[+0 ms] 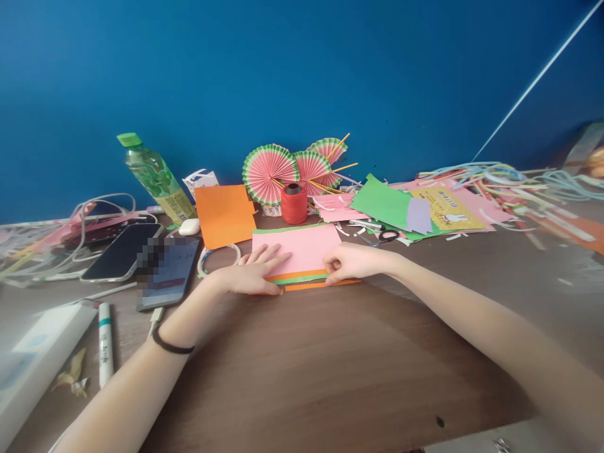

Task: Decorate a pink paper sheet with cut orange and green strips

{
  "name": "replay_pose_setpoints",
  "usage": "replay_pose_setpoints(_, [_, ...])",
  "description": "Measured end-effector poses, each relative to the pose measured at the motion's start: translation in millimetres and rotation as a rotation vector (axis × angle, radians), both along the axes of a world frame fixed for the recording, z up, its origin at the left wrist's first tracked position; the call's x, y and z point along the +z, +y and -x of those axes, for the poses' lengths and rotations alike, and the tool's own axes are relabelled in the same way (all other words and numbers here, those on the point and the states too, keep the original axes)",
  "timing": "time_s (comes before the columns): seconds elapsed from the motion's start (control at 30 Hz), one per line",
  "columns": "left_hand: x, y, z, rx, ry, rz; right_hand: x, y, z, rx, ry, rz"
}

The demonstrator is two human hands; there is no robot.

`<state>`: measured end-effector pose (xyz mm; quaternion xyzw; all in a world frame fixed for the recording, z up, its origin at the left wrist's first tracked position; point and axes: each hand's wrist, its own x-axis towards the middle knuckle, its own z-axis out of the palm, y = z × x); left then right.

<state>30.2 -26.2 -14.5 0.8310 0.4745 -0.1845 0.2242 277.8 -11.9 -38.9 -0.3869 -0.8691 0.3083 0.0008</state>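
Observation:
A pink sheet of paper (306, 248) lies on the dark table, with green along its far edge and orange and green bands along its near edge. My left hand (252, 270) rests flat on the sheet's left end, fingers spread. At the right end, my right hand (349, 261) has its fingers curled and pinched on the banded near edge; the fingertips partly hide what they grip. Just in front of the sheet runs a loose thin orange strip (306, 287), close under both hands.
Behind the sheet stand a red thread spool (293, 204) and watermelon-patterned paper fans (270, 174). Orange paper (225, 217), phones (170, 274) and a green-capped bottle (155, 176) are left. Scissors (384, 237), green paper (382, 204) and scraps lie right. A marker (106, 343) lies near left.

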Motion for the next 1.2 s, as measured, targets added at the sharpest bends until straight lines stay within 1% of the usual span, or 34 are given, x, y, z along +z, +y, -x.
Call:
replay_pose_setpoints(0.3, [-3.2, -0.3, 0.0, 0.003, -0.008, -0.009, 0.0, 1.0, -0.8, -0.018, -0.005, 0.054])
replay_pose_setpoints(0.47, [-1.0, -0.3, 0.6, 0.008, -0.012, -0.005, -0.4, 1.2, -0.8, -0.013, -0.006, 0.052])
replay_pose_setpoints(0.63, [1.0, 0.6, 2.2, -0.015, -0.016, 0.015, 1.2, 1.0, -0.5, -0.022, -0.007, 0.074])
replay_pose_setpoints(0.93, [-1.7, 0.3, 0.8, -0.001, 0.006, 0.001, -3.1, 4.1, -2.4, 0.010, -0.005, 0.075])
replay_pose_setpoints(1.03, [-2.8, 0.5, 1.2, -0.011, 0.002, 0.001, -2.7, 4.0, -2.5, 0.013, -0.012, 0.079])
replay_pose_setpoints(1.2, [-3.9, -1.1, -0.3, 0.013, 0.016, 0.002, -0.7, 2.3, -1.4, 0.023, -0.026, 0.052])
